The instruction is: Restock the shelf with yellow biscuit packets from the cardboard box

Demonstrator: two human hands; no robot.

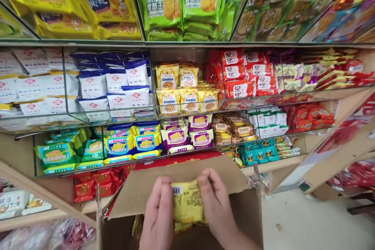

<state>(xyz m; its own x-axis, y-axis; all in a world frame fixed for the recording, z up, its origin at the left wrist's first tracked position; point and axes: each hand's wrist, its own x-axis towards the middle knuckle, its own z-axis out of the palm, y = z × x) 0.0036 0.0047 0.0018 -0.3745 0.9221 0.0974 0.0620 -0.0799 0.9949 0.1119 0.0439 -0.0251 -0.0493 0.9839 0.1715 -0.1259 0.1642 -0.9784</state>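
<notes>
Both hands, left hand point(159, 218) and right hand point(215, 203), pinch a yellow snack packet point(187, 205) between their fingers above the cardboard box point(249, 211).

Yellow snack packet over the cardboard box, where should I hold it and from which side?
Hold the yellow snack packet by its two side edges, coming in from left and right. It is flat and stands upright above the cardboard box, and the left hand and right hand already pinch those edges.
</notes>
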